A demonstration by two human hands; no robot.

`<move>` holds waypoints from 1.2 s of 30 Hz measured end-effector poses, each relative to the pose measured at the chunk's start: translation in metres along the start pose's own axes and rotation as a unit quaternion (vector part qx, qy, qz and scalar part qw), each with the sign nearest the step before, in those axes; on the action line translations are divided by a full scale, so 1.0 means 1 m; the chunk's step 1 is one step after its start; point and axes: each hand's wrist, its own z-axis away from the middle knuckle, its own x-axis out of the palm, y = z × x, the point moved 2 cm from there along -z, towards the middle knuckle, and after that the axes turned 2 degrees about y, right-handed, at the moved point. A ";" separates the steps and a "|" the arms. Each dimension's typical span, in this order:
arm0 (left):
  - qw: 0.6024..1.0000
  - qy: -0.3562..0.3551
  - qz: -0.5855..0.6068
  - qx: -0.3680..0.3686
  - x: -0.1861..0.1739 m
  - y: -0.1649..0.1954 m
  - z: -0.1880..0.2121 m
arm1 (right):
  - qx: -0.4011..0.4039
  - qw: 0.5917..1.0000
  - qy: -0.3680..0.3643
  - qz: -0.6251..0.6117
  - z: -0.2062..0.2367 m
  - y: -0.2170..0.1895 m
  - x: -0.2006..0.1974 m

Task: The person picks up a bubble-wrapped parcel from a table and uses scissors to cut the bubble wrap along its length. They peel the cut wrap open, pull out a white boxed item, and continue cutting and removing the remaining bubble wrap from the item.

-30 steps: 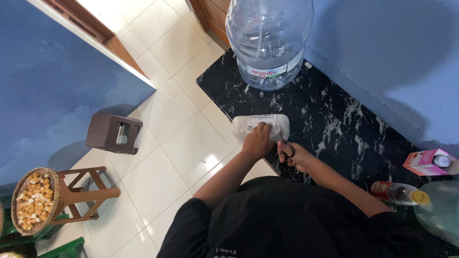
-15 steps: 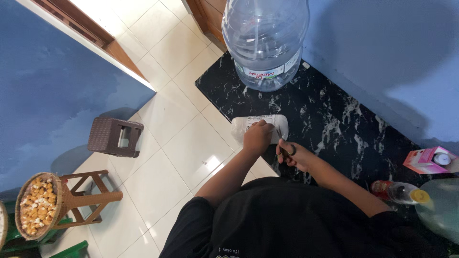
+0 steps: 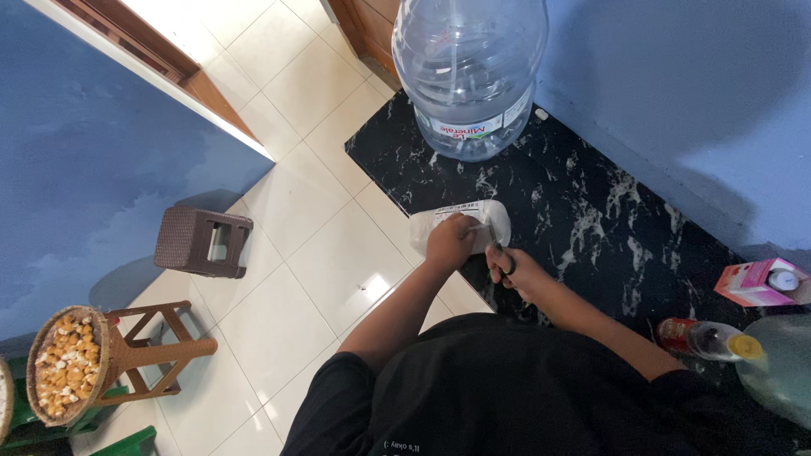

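Note:
My left hand [image 3: 450, 242] grips a white plastic packet [image 3: 460, 221] that lies at the edge of a black marbled counter [image 3: 583, 203]. My right hand [image 3: 511, 268] holds black-handled scissors [image 3: 500, 256] with its fingers through the loops, the blades up against the packet's near end. Both arms reach out from my black shirt at the bottom of the view. The packet's near part is hidden under my left hand.
A big clear water jug [image 3: 470, 72] stands at the counter's far end. A pink carton [image 3: 759, 281], a lying bottle with a yellow cap [image 3: 708, 339] and a glass lid [image 3: 781, 363] sit to the right. On the white tiled floor: a brown stool [image 3: 204, 242] and a basket of pale pieces [image 3: 64, 363] on a wooden stand.
Both hands stay on the packet and scissors in the same place. Only the head view has shifted slightly.

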 end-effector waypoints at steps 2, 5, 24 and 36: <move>1.000 0.012 0.015 -0.003 0.001 -0.007 -0.004 | -0.017 0.999 0.007 0.042 0.000 -0.002 -0.004; 0.998 0.032 0.043 -0.026 0.005 -0.014 -0.006 | 0.005 0.994 0.032 0.108 0.003 -0.005 -0.007; 0.994 0.006 0.103 -0.038 0.004 -0.009 -0.003 | 0.019 0.997 -0.054 -0.048 -0.007 -0.015 -0.012; 0.981 0.073 0.159 -0.082 0.013 -0.022 0.002 | -0.017 0.997 0.047 0.064 -0.011 -0.021 0.000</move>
